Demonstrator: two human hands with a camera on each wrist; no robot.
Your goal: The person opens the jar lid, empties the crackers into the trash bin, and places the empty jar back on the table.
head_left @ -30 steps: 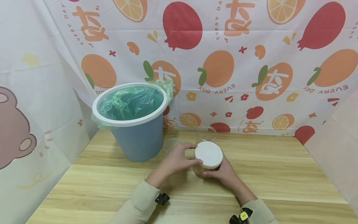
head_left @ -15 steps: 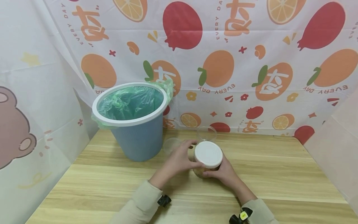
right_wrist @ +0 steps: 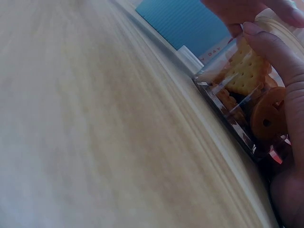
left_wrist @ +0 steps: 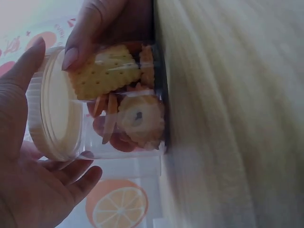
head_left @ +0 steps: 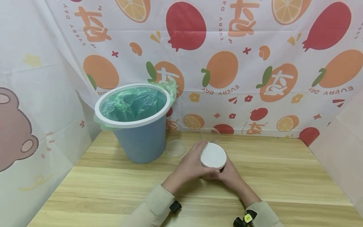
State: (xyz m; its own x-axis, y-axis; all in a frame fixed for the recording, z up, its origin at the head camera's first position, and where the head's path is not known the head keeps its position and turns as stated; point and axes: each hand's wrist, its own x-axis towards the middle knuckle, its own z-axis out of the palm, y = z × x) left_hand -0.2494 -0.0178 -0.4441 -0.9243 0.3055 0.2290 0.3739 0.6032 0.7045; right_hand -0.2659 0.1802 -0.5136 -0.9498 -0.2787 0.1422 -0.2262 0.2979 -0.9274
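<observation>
Head view looks forward-down over left grip [head_left: 191,165] and right grip [head_left: 232,176]; both wrist views, close in, share the jar [left_wrist: 105,107].

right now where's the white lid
In the head view, the white lid sits on top of the cookie jar, between the left hand and the right hand, to the right of the blue bin.

Looks like small cloth-walled recording booth; cannot tell in what building. Closed in behind by creased fruit-print cloth [head_left: 198,69], at left by bear-print cloth [head_left: 17,126], at right by pale panel [head_left: 343,151]. Fitted with wood-grain tabletop [head_left: 283,176]. Furnished with blue waste bin [head_left: 141,142], lined with green plastic bag [head_left: 133,102]. Filmed by small black wrist cameras [head_left: 175,206] at sleeve cuffs [head_left: 160,198].
</observation>
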